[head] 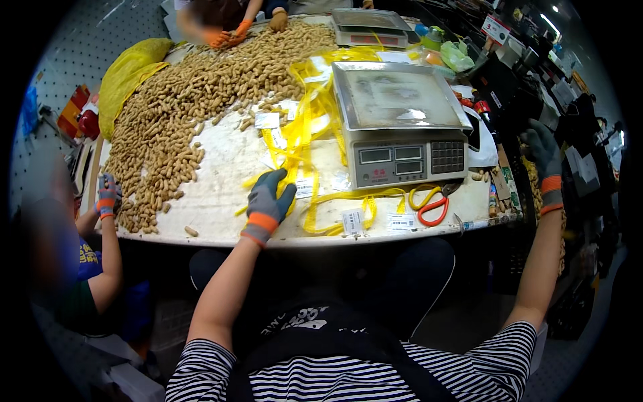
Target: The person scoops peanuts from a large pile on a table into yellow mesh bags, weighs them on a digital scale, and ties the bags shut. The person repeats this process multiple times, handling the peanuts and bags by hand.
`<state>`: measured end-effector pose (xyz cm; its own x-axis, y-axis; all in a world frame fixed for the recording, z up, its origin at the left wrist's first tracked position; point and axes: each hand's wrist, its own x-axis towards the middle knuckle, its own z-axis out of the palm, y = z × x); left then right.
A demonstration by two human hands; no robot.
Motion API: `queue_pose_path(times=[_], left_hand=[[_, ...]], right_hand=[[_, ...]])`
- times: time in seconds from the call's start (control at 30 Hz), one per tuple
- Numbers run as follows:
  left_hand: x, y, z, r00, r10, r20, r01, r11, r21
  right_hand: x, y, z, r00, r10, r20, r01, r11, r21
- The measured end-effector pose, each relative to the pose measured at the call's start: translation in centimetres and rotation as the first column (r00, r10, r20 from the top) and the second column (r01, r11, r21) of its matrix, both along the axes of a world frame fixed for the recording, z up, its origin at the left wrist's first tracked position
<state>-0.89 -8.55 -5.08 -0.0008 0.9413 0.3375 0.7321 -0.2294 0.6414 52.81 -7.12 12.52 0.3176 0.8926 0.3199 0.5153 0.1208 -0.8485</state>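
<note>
My left hand [269,203], in a grey and orange work glove, reaches over the near part of the white table. Its fingers touch or lie beside a bundle of yellow mesh bags [301,135] with white printed tags. My right hand [545,163], gloved alike, is raised off the table's right side above a container of peanuts; whether it holds anything cannot be told. A digital weighing scale [402,158] with a metal pan stands between the hands. Red and yellow-handled scissors [433,210] lie in front of it. A broad heap of unshelled peanuts [166,120] spreads over the table's left and back.
A filled yellow mesh sack [125,80] lies at the back left. Gloved co-workers are at the left and far edges. A second scale [370,25], a green plastic bag [456,56] and small items stand at the back right. Dark crates adjoin the table's right side.
</note>
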Motion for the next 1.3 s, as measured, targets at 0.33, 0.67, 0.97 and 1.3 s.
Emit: queue_pose_path(times=[0.33,0.67,0.97,1.3], left_hand=[[-3.0,11.9,-2.9,0.885,0.436,0.164,-0.294,0.796,-0.53],[-4.3,9.7,-0.1,0.254,0.325,0.911,-0.04,0.945,-0.326],[-1.4,4.8,-3.2,0.98,0.153,0.127,-0.136,0.982,-0.128],[-2.6,4.9,-4.3,0.956,0.228,0.186,-0.264,0.943,0.201]], right_hand=[[-24.5,-7.4,-10.6,0.791,0.612,0.016,-0.587,0.766,-0.262],[-29.5,-6.2,-12.3,0.776,0.447,-0.444,-0.562,0.81,-0.167],[-37.1,-2.5,-16.6,0.762,0.394,0.514,-0.237,0.908,-0.345],[-37.0,0.2,-21.3,0.667,0.289,0.687,-0.048,0.937,-0.347]])
